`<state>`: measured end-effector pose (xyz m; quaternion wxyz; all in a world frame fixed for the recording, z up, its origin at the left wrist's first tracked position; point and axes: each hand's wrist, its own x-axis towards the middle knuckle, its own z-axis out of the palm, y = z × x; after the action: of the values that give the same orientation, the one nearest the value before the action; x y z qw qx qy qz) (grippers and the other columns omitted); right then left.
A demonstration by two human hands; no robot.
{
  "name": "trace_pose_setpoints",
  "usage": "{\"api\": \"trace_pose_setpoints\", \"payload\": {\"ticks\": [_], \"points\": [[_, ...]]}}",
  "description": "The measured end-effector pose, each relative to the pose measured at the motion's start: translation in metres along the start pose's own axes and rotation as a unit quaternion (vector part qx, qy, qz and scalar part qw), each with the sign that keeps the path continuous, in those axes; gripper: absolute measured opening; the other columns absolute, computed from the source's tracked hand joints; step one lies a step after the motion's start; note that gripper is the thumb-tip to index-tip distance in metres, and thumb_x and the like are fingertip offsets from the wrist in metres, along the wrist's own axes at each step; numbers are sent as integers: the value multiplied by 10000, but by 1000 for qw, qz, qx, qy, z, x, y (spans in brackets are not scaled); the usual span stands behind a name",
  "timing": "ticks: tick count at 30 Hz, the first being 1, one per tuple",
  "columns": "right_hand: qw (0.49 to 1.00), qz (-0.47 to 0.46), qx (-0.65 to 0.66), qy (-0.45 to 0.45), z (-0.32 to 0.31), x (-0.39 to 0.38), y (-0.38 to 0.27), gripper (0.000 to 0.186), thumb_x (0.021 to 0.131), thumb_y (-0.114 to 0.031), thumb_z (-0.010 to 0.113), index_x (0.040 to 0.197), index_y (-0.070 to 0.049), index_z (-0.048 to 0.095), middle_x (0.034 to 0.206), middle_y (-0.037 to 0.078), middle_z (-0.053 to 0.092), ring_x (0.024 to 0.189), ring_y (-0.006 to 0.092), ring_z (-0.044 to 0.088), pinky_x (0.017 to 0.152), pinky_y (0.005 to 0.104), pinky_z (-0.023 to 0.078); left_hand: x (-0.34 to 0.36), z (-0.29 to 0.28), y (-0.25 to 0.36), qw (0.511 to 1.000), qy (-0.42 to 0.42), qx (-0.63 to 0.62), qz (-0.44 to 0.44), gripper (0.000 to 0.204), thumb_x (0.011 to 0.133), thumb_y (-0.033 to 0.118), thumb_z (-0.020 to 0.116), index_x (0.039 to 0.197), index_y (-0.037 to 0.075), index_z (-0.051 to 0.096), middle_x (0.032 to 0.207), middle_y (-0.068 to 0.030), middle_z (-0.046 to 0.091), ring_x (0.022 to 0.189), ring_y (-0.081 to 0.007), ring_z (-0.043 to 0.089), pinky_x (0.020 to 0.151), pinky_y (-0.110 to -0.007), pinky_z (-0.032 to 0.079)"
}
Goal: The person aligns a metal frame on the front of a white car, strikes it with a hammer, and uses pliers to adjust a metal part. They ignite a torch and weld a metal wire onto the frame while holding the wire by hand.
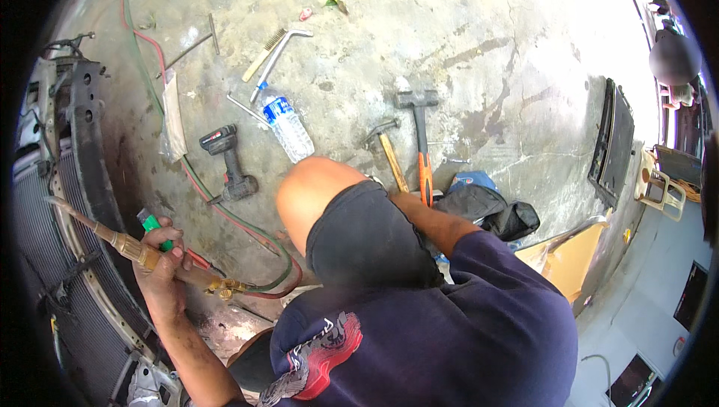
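My left hand (161, 253) is closed around a brass gas torch (127, 246), whose long tip points up and left over the car radiator (45, 235). A green lighter (152, 223) is pinched in the same hand, near the thumb. Red and green hoses (288, 268) run from the torch's valve end. Beside the hand shows a slim red and black piece I cannot make out. My right hand (408, 203) reaches down past my bent knee, close to the handles of a wooden-handled hammer (393, 160) and a sledgehammer (422, 137). Its fingers are hidden behind my leg.
On the concrete lie a cordless impact driver (228, 163), a water bottle (286, 126), a wire brush (264, 55), a bent metal bar (281, 51) and a T-shaped rod (195, 47). A black bag (494, 208) and a tan panel (573, 257) are right of me.
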<state>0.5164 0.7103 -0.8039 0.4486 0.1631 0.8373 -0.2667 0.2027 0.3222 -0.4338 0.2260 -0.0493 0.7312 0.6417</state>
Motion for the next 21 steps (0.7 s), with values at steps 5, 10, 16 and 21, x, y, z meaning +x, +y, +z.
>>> {"api": "trace_pose_setpoints", "payload": {"ticks": [5,10,16,21], "points": [[980,50,163,103,9,18,-6,325,957,-248,617,1141,11,685,1118,296,739,1067,464,719,898,541,573,-28,-28,9,998,59,14,-4,307,788,82,774,1082,14,717,1204,-100,625,824,-144,612,692,-299,542],[973,-8,137,184,-26,10,-37,337,966,-256,609,1146,17,688,1112,299,737,1057,466,717,892,530,567,-38,-35,42,990,3,143,17,233,880,79,712,1106,42,758,971,-49,719,784,-137,645,726,-327,552],[970,-5,92,223,-62,-9,-93,352,976,-267,600,1151,25,690,1105,302,734,1045,469,714,885,518,559,-33,-78,49,992,-69,102,-22,245,802,46,697,1030,55,787,1044,-60,718,935,-190,668,823,-348,538],[959,-14,117,256,-66,-17,-117,365,985,-275,593,1155,32,693,1098,305,732,1035,472,711,880,508,553,-57,-76,44,987,-60,145,26,208,804,74,728,1004,63,785,906,-45,726,787,-152,672,714,-321,545]]}}
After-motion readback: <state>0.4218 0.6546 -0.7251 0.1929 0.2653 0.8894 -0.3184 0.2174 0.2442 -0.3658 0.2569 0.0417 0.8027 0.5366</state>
